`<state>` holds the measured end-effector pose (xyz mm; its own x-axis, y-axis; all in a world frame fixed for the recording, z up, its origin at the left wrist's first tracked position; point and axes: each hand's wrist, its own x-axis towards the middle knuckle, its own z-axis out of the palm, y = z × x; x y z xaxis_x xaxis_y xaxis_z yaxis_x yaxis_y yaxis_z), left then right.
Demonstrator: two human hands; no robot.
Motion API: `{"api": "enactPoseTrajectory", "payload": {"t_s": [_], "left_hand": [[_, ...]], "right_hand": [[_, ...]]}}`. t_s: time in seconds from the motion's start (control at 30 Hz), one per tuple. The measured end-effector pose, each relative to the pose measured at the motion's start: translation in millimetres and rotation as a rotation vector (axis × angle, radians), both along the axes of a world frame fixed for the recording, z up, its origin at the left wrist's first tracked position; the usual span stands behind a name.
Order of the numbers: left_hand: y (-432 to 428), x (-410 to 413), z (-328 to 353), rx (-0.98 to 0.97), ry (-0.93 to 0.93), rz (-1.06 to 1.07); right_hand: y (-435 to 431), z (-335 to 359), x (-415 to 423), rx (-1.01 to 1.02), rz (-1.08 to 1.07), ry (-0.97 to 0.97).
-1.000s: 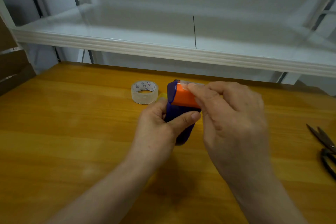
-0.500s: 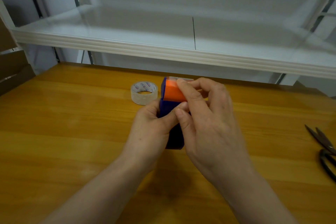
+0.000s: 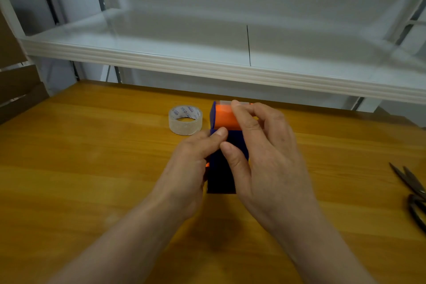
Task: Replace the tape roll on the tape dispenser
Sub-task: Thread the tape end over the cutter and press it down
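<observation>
A blue tape dispenser [image 3: 221, 175] with an orange front plate [image 3: 224, 116] is held over the wooden table [image 3: 92, 168], its long body pointing toward me. My left hand [image 3: 191, 166] grips its left side, thumb on the top edge. My right hand [image 3: 265, 145] wraps its right side, with the forefinger pressed on a strip of clear tape at the far top of the orange plate. A roll of clear tape [image 3: 185, 119] lies flat on the table just left of the dispenser, touching neither hand.
Dark scissors [image 3: 412, 193] lie at the table's right edge. A white shelf [image 3: 207, 62] overhangs the far side of the table. Brown cardboard [image 3: 16, 90] stands at the far left.
Both hands have turned the dispenser from slanted to nearly straight toward me and shifted it slightly left. My right forefinger stays on the tape over the orange plate.
</observation>
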<state>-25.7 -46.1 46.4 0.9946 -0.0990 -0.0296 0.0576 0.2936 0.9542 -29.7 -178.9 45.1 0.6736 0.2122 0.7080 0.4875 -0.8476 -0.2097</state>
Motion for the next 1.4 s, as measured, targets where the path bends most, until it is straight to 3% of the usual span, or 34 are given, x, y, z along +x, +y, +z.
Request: {"api": "enactPoseTrajectory", "payload": {"t_s": [0.33, 0.57, 0.93, 1.07, 1.4], "left_hand": [[-0.2, -1.8, 1.5, -0.06, 0.028, -0.032], [-0.3, -0.5, -0.3, -0.076, 0.012, -0.054], [1.6, 2.7, -0.4, 0.057, -0.052, 0.056], [6.1, 5.9, 1.1, 0.124, -0.107, -0.012], [20.2, 9.5, 4.7, 0.142, 0.051, -0.264]], "right_hand": [[0.9, -1.5, -2.5, 0.049, -0.055, 0.123], [7.5, -0.2, -6.9, 0.133, -0.005, 0.459], [-3.8, -1.8, 0.0, 0.344, 0.153, 0.393], [-12.0, 6.0, -1.1, 0.441, 0.203, 0.492], [-20.7, 7.2, 8.4, 0.394, 0.201, 0.653]]}}
